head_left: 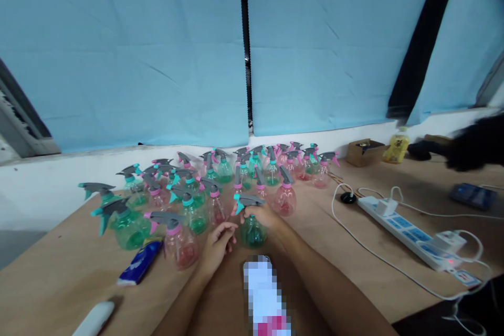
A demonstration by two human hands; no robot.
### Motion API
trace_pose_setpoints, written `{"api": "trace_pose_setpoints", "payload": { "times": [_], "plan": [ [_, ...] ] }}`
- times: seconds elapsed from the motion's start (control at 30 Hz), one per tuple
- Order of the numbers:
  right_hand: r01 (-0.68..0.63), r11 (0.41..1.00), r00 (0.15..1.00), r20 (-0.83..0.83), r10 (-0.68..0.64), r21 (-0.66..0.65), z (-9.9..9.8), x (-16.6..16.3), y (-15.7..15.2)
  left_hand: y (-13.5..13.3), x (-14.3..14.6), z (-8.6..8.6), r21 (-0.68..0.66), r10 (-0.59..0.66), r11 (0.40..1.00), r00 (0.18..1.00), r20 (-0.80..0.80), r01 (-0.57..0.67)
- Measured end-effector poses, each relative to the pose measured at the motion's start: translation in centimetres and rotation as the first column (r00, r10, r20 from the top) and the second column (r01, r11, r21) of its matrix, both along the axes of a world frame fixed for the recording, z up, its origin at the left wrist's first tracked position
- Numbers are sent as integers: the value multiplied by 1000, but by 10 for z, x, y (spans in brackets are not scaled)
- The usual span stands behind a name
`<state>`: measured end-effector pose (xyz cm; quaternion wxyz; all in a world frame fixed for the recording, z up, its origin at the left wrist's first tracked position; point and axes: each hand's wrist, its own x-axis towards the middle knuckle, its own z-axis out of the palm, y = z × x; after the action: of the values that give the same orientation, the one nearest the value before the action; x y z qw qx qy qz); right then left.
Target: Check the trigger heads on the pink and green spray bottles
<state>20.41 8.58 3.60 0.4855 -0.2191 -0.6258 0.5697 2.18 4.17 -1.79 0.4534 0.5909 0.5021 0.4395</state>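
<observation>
The right hand [258, 215] covers the neck of the green spray bottle [253, 235] it holds, and the rear spray bottles [225, 169] are partly hidden behind nearer ones. The phone [263, 289], its screen pixelated, and a white object [95, 318] run off the bottom edge. A dark shape [478, 142] at the right edge is blurred past naming; lettering on the yellow bottle [396, 148] is too small to read

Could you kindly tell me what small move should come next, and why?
Perhaps bring the left hand in to steady the green spray bottle: the right hand holds it near its neck, while the left, seemingly empty, sits just beside it.
</observation>
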Motion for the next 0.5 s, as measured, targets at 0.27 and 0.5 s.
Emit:
{"api": "trace_pose_setpoints", "payload": {
  "times": [0.27, 0.5],
  "plan": [
    [36, 999, 999, 6, -36, -6, -1, -2, -1, -3, 2, 4, 4, 2, 1000, 1000, -4, -2],
    [51, 998, 999, -10, -51, -35, -1, -3, -3, -4, 2, 3, 2, -3, 1000, 1000, -15, 3]
  ]
}}
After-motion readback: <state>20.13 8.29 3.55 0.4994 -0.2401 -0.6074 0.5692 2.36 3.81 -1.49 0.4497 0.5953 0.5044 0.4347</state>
